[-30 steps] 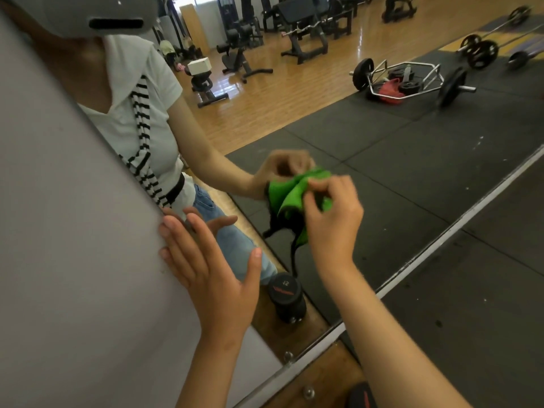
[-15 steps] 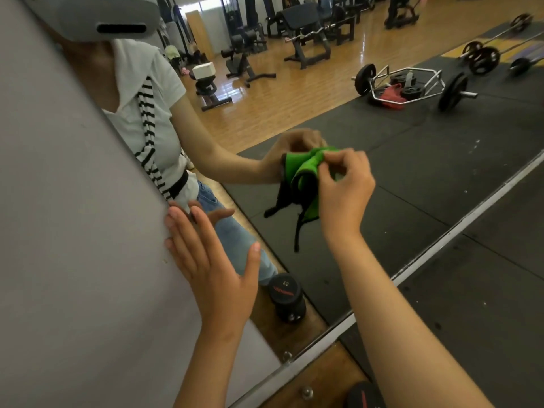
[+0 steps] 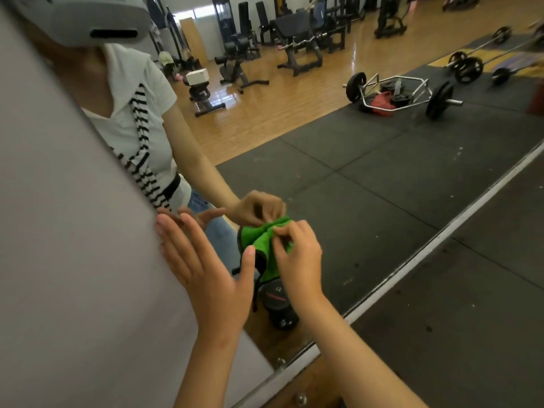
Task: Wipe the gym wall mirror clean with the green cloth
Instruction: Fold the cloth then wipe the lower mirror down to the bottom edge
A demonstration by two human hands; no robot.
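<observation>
Nearest, the metal frame strip (image 3: 412,267) runs along the mirror's bottom edge, w/ black rubber floor (image 3: 477,319) on the near side of it. The L hand (image 3: 206,275) lies flat w/ fingers straight, holding nothing; its palm is on the grey wall (image 3: 59,245) right at the mirror's side edge, thumb spread toward the glass. Just beside it, the R hand (image 3: 298,260) pinches the green cloth (image 3: 260,245) btw thumb and curled fingertips; the cloth is bunched, dark trim hanging below, and looks to be touching the mirror (image 3: 382,201) low down near that side edge, since it meets its own reflection.

Step in hand, prob: wiping this lower corner. To do it well, I'd flatten the cloth under more of the palm instead of a fingertip pinch, so it covers more glass per pass; overlap strokes, work from the edge outward; keep the L thumb off the glass to avoid fresh prints.

Deeper in the reflection: a dumbbell (image 3: 279,304) low by the cloth; farther, a trap bar (image 3: 400,95) w/ plates on dark mats; benches (image 3: 297,45) on the wood floor at the back.
</observation>
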